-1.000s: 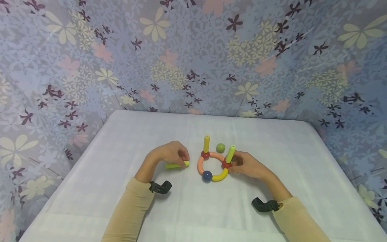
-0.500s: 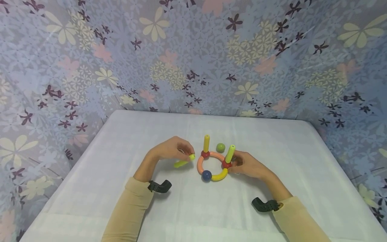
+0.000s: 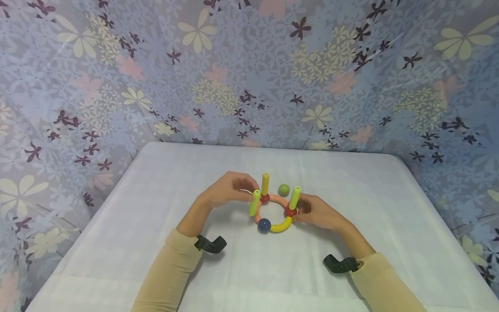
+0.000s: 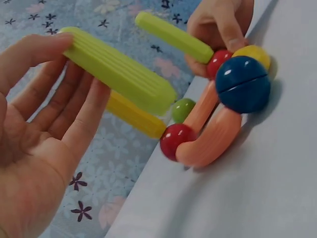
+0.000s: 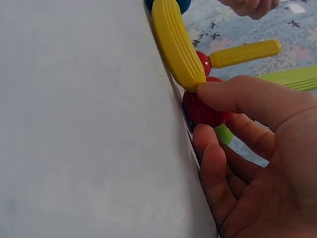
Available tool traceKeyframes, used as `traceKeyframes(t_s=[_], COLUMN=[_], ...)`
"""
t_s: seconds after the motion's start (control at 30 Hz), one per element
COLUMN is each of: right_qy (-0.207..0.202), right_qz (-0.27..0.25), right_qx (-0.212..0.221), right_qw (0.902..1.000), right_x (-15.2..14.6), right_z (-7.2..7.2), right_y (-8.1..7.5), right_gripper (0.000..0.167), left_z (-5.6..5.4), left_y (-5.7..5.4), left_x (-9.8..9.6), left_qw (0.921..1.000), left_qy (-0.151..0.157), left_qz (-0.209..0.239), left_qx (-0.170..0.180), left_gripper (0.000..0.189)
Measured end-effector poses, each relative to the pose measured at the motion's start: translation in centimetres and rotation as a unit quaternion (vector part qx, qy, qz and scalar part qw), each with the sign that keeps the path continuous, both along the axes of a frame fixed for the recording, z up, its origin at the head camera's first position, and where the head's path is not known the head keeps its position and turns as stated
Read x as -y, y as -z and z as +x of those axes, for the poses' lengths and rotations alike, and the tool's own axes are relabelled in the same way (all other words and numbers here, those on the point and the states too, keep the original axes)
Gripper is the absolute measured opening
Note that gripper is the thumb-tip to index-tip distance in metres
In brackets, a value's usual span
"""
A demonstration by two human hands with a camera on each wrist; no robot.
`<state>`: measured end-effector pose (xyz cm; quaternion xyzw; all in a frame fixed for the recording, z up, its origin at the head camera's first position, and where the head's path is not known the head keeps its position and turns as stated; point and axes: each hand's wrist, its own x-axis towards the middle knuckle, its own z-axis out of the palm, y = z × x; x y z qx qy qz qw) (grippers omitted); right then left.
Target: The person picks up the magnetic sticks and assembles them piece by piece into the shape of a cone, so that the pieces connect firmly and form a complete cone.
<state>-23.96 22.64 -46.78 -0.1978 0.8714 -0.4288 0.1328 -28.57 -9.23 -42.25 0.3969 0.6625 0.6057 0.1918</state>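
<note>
My left hand (image 3: 230, 189) pinches a lime-green magnetic rod (image 4: 119, 72) between thumb and fingertips. The rod is held nearly upright above the left side of a ring of curved rods and balls, apart from the blue ball (image 3: 264, 225) at its front. Salmon curved rods (image 4: 215, 141) and a yellow curved rod (image 3: 281, 225) make up the ring. At its right side, my right hand (image 3: 320, 211) grips a red ball (image 5: 203, 109), from which another lime rod (image 3: 295, 198) stands up. A yellow straight rod (image 3: 265, 184) rises from the rear red ball (image 4: 177, 141).
A loose green ball (image 3: 284, 190) lies just behind the ring. The white-covered table (image 3: 249, 268) ends at a floral cloth backdrop (image 3: 241, 78). A dark camera mount (image 3: 210, 245) is on the left wrist and another mount (image 3: 340, 263) on the right.
My left hand has lifted the lime rod off the table, carried it right to the ring and turned it from lying flat to nearly upright. My right hand stays on the red ball.
</note>
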Motion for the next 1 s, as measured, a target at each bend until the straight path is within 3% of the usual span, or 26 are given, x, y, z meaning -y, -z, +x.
traceKeyframes(t_s=[0.3,0.47,0.67,1.0], right_qy=[-0.005,-0.004,-0.005,-0.009], right_qz=[-0.011,-0.007,-0.02,-0.013], right_qx=[-0.002,0.0,0.009,0.0], right_qw=[0.9999,1.0,0.9997,0.9999], right_x=[-0.1,0.0,0.2,0.1], right_z=[-0.1,0.0,0.1,0.1], right_y=[0.1,0.1,-0.1,0.0], right_gripper=[0.036,0.036,0.038,0.039], left_z=[0.4,0.7,1.0,1.2], left_y=[0.7,1.1,1.1,0.5], left_x=[-1.8,-2.3,-2.4,-2.0], left_qw=[0.9956,0.9956,0.9971,0.9927], left_qy=[0.029,0.033,0.039,0.087], left_qz=[0.078,0.067,0.043,0.023], left_qx=[0.041,0.057,0.049,0.08], left_gripper=[0.021,0.021,0.023,0.029])
